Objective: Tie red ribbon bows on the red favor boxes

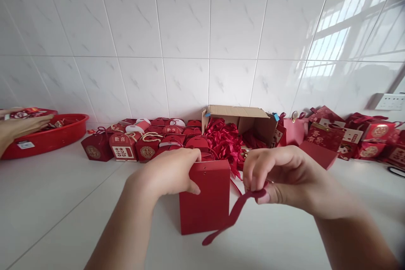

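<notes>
From where I stand, the plain red box point(205, 206) is upright on the near middle of the pale bench point(88, 236), two small holes near its top edge. The left hand point(166, 173) grips its upper left corner, thumb on the near face, the other fingers mostly hidden behind, so I can't tell how they sit. The right hand point(286, 173), just right of the box, pinches a dark red ribbon point(233, 217) between thumb and fingertips, closed tight on it; the loose end trails left across the box's lower right corner. Beyond lie heaped red ribbons point(224, 139) by an open cardboard carton point(238, 111). Small gift boxes point(147, 152) crowd the far left, and someone else's hands point(25, 128) are over a red basin point(71, 133).
</notes>
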The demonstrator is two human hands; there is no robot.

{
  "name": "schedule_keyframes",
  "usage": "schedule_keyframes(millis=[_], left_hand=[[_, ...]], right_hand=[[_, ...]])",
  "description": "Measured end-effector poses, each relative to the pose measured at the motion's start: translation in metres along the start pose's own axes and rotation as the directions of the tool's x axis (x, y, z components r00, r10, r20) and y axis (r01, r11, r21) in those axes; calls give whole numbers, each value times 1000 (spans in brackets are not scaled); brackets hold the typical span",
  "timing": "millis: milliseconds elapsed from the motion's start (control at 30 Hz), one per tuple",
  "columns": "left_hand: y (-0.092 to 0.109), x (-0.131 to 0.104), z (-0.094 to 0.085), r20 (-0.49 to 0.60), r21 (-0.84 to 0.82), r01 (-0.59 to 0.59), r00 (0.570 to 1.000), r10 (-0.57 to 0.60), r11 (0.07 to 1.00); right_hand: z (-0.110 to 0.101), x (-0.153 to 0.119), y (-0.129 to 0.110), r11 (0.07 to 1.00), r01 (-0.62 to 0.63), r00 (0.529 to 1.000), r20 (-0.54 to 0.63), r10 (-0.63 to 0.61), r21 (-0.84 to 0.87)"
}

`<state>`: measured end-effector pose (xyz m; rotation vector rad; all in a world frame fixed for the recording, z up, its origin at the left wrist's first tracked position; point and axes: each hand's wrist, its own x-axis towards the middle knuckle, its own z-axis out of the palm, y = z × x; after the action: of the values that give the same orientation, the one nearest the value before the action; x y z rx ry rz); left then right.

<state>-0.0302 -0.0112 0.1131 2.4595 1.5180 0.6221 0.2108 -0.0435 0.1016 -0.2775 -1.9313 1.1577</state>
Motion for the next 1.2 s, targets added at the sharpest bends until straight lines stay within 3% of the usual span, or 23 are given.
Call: schedule_keyframes(millis=[67,167,300,400,533,633,767,833,1000,1100,1200], left_hand=[[2,4,1,108,145,5,994,-21,989],[6,7,0,49,142,-51,998,44,989],[13,6,-6,-84,-235,-55,996,37,970],[26,6,-6,-214,-541,-121,977,3,832],[49,8,6,-461,-703,-335,886,-43,627],[61,11,20,-538,-689,-420,843,-27,590],[68,13,33,-642,-570,-471,767,-6,673],[68,12,36,-665,-546,-505,747,21,669],[68,10,37,-611,-616,-519,789,56,593],[68,10,38,-672,-542,-529,739,42,653],[67,10,39,-709,-468,-554,701,82,688]], right_hand=[[-2,-2,-1,999,24,1000,10,-24,-24],[-9,-3,-1,997,51,997,-62,-54,-60],[-18,1,5,963,137,944,-263,-197,-232],[-18,7,14,948,156,911,-330,-247,-277],[-9,10,25,954,182,861,-431,-271,-237],[-1,8,26,924,212,787,-505,-354,-317],[3,6,20,836,193,714,-511,-478,-513],[4,6,17,803,186,703,-494,-511,-566],[8,9,13,763,168,670,-495,-553,-625],[9,11,14,752,162,649,-505,-569,-639],[8,12,15,751,160,655,-500,-566,-641]])
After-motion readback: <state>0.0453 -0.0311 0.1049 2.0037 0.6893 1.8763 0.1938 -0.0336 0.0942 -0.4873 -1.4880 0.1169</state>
